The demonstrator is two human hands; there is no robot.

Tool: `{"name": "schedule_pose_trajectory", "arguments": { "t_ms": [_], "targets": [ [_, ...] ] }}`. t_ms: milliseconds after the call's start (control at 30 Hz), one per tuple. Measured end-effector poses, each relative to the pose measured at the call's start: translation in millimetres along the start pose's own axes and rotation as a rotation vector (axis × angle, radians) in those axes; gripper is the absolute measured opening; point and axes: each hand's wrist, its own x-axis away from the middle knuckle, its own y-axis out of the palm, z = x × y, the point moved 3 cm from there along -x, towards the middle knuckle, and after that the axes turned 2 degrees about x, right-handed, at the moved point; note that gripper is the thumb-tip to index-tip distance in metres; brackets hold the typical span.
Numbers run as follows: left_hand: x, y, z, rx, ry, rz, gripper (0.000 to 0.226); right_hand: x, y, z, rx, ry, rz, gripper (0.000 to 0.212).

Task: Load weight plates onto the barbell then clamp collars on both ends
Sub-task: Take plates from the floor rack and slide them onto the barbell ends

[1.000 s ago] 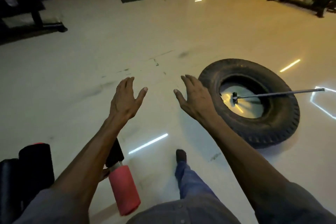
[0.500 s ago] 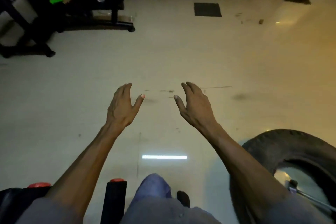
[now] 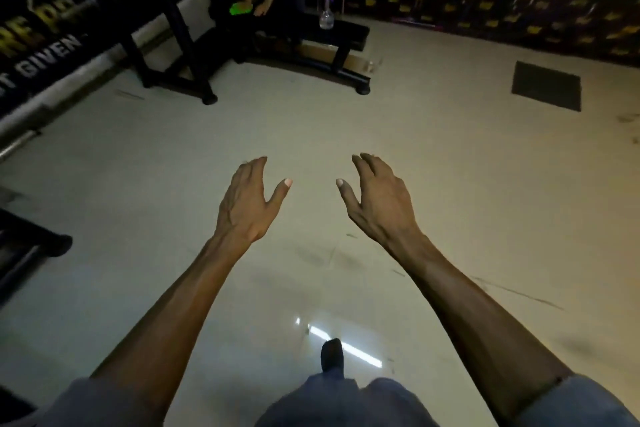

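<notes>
My left hand (image 3: 250,203) and my right hand (image 3: 375,199) are both stretched out in front of me over the pale tiled floor, palms down, fingers relaxed and spread, holding nothing. A chrome bar end (image 3: 17,142) pokes in at the far left edge, near the wall. No weight plates or collars show in this view. My foot (image 3: 331,355) steps forward below the hands.
A black bench (image 3: 332,36) with a clear bottle (image 3: 326,18) on it stands at the back, with another person bending beside it. A black rack frame (image 3: 173,45) sits to its left. A dark floor mat (image 3: 546,86) lies at right. Dark equipment (image 3: 31,250) juts in at left.
The view has swung left and forward: the tyre and the bar in it have dropped out of sight, and the bench is nearer. Both hands stay open and empty.
</notes>
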Motion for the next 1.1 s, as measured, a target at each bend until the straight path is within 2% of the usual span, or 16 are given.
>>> {"name": "schedule_pose_trajectory", "arguments": {
  "t_ms": [367, 733, 900, 1100],
  "targets": [
    [-230, -44, -76, -0.034, -0.199, 0.195, 0.077, -303, 63, -67, -0.1, -0.313, -0.033, 0.06],
    [-466, -99, -158, -0.072, -0.379, 0.329, 0.078, -604, 138, -161, -0.156, -0.507, -0.077, 0.058],
    [-557, -128, -213, -0.072, -0.467, 0.425, 0.078, -714, 184, -219, -0.209, -0.581, -0.11, 0.059],
    [-663, -161, -310, -0.096, -0.527, 0.493, 0.078, -842, 251, -308, -0.239, -0.67, -0.13, 0.058]
  ]
}}
